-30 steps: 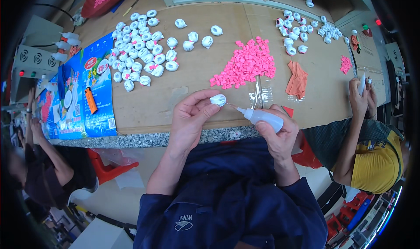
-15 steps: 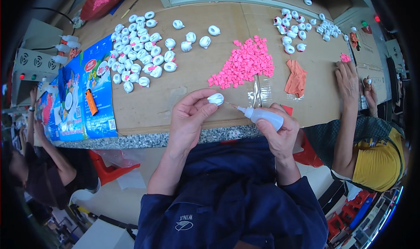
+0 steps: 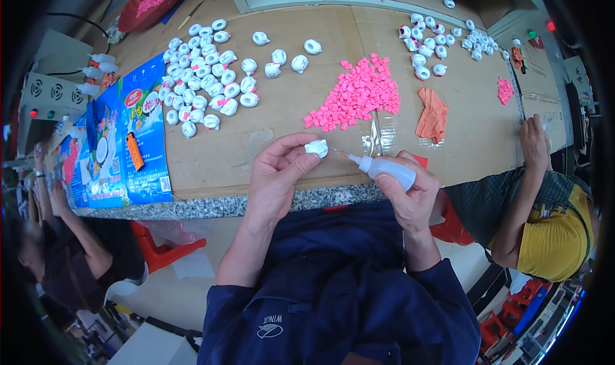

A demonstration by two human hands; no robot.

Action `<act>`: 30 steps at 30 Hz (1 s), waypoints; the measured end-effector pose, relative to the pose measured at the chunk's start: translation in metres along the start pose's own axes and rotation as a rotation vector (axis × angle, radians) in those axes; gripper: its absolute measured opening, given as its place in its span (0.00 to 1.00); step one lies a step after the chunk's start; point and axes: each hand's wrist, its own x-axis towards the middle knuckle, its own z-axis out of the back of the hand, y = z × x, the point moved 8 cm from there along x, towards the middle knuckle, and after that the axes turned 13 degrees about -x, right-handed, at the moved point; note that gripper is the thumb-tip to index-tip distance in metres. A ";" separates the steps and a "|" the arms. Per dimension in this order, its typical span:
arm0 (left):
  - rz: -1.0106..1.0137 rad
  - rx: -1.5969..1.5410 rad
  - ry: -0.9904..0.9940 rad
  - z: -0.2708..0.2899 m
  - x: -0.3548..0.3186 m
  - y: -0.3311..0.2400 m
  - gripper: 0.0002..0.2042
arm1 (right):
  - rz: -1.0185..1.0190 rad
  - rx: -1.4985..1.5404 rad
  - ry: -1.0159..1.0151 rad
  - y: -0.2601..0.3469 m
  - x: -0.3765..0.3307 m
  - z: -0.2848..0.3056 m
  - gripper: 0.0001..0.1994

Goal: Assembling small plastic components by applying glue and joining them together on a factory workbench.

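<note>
A: Nearest first. Grip, right side?
B: Right hand [image 3: 413,192], just right of frame centre: wrapped snugly round a translucent squeeze bottle [image 3: 392,173], thumb pressed along its body. Bottle tilted, narrow end toward upper left.

A: Left?
B: Left hand [image 3: 277,171], just left of centre: narrow pinch, thumb and fingertips on a small rounded white piece [image 3: 316,148], held above the cardboard.

A: Needle contact?
B: Fine needle [image 3: 339,152] on the bottle points at the piece's right side. Tip very near; touching or apart, cannot tell. No liquid resolved.

A: Step in hand?
B: Judgement: dispensing, perhaps glue, onto the held piece. No pink on its visible face.

A: Next move calls for?
B: Judgement: steady left pinch, needle aligned with the chosen spot, light even squeeze on the bottle.

A: Beyond the hands?
B: Granite edge [image 3: 211,209] below centre; cardboard sheet [image 3: 218,157] over the tabletop. Crumpled orange cloth [image 3: 432,116] right of centre. Heap of small pink pieces [image 3: 359,94] above centre. Left: blue printed sheet [image 3: 148,83]; orange lighter, probably [image 3: 134,151], lying on it.

A: Farther?
B: Upper left of centre: cluster of hollow white pieces [image 3: 208,70], several with pink attached. Upper right: second white group [image 3: 430,42]. Upper left corner: red bowl [image 3: 131,23] holding more pink.
</note>
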 end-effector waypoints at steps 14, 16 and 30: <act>-0.019 0.028 0.013 -0.001 -0.003 -0.002 0.14 | -0.069 -0.263 -0.244 -0.031 0.029 0.039 0.15; -0.018 0.040 -0.003 0.001 -0.005 -0.003 0.14 | -0.077 -0.229 -0.263 -0.034 0.032 0.036 0.14; -0.085 0.127 -0.053 0.010 -0.014 -0.015 0.14 | 0.502 -0.609 -0.096 0.038 0.045 -0.048 0.08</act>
